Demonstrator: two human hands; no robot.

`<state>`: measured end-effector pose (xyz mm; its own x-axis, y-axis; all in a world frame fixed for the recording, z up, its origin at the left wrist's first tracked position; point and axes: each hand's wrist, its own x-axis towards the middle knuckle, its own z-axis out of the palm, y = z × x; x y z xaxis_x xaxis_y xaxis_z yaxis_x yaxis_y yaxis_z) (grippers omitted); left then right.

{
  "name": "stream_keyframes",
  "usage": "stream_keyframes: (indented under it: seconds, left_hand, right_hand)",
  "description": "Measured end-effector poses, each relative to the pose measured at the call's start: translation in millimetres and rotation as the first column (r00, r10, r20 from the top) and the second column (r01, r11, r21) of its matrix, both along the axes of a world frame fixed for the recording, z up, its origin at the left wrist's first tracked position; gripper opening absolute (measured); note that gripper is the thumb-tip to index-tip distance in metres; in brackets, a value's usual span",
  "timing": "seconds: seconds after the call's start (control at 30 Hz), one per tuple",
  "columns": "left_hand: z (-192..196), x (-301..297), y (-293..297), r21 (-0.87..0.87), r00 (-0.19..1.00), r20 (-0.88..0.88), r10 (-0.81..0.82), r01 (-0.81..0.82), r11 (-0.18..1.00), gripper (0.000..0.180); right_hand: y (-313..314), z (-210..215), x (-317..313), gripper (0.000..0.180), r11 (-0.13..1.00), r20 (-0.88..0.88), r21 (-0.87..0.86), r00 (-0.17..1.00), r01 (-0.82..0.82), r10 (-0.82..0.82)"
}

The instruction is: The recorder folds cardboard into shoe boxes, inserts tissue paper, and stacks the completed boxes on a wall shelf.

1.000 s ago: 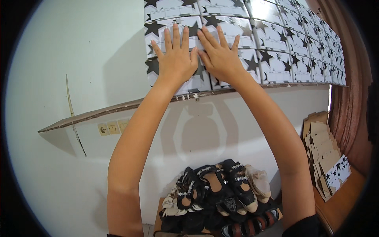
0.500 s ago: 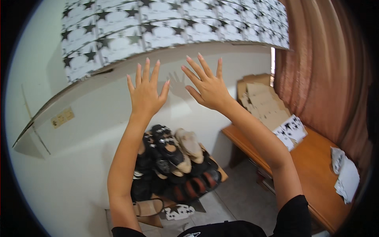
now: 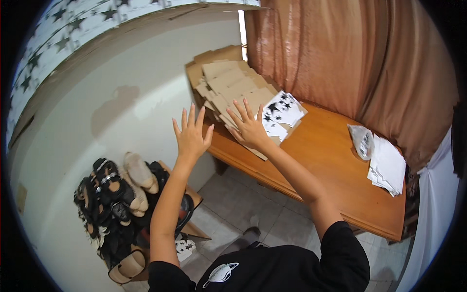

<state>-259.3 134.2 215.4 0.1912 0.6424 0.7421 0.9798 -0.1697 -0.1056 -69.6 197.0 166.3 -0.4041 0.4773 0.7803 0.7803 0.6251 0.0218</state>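
Note:
Both arms reach forward in the air with nothing held. My left hand (image 3: 191, 141) is open, its fingers spread, in front of the pale wall near the table's left end. Close by on its right, my right hand (image 3: 249, 127) is also open with fingers apart. Behind the right hand lies a stack of flat brown cardboard pieces (image 3: 231, 82) on the wooden table (image 3: 335, 160). White sheets with black stars (image 3: 282, 111) rest at the near right part of that stack, just beyond the right fingertips; I cannot tell whether any finger touches them.
A rack of shoes (image 3: 114, 190) stands below left. On the table's right end are a clear plastic bag (image 3: 361, 141) and a pile of white paper (image 3: 387, 165). A brown curtain (image 3: 331, 53) hangs behind. A star-patterned panel (image 3: 63, 34) juts out at the upper left.
My view has swung to the right, bringing the table and cardboard nearer the middle. Both hands, still open, now appear in front of the table's left end instead of beneath the starred panel.

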Motion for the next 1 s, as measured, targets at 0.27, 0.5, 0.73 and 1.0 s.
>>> stream_keyframes:
  seconds: [0.27, 0.5, 0.73, 1.0]
  left_hand:
    - [-146.5, 110.2, 123.7, -0.355, 0.967, 0.068, -0.246, 0.253, 0.900, 0.059]
    - [-231.0, 157.8, 220.9, -0.608, 0.962, 0.236, -0.134, 0.254, 0.753, 0.074]
    - [-282.8, 142.6, 284.2, -0.615, 0.971, 0.240, 0.022, 0.135, 0.777, 0.082]
    - [-305.4, 183.8, 232.2, -0.639, 0.954, 0.266, -0.137, 0.281, 0.716, 0.078]
  right_hand:
    - [63.4, -128.3, 90.7, 0.056, 0.937, 0.109, -0.296, 0.981, 0.186, -0.160]
    - [118.3, -201.5, 132.0, 0.058, 0.696, 0.235, -0.625, 0.935, 0.354, -0.265]
    - [156.7, -222.2, 137.2, 0.061, 0.599, 0.269, -0.740, 0.951, 0.305, -0.152]
    - [165.4, -247.0, 160.0, 0.070, 0.491, 0.202, -0.822, 0.955, 0.287, -0.219]
